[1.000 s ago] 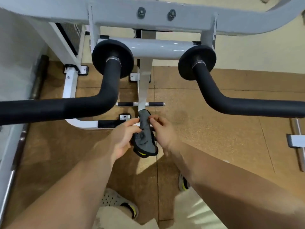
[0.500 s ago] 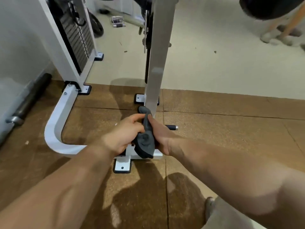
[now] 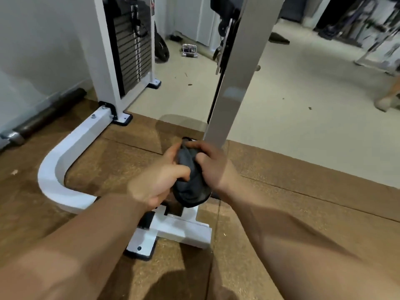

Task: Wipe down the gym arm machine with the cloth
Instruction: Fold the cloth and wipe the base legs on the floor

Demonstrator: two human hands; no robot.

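Observation:
A dark grey cloth (image 3: 190, 176) is bunched between both of my hands, low in front of the machine. My left hand (image 3: 158, 180) grips its left side and my right hand (image 3: 213, 163) closes over its top and right side. Just behind my hands rises the machine's white upright post (image 3: 240, 72). Its curved white base tube (image 3: 65, 152) sweeps along the floor at left, and a white foot plate (image 3: 173, 230) lies right below the cloth. The padded arm handles are out of view.
The weight stack (image 3: 132, 46) in its white frame stands at the back left. A dark barbell bar (image 3: 43, 118) lies along the left wall. Brown cork mats (image 3: 292, 213) cover the near floor, with pale floor beyond. Other equipment and a person's foot (image 3: 383, 102) are at the far right.
My view has dropped from the padded handles down to the machine's base. Both hands kept hold of the cloth and bunched it tighter, close to the foot of the upright post.

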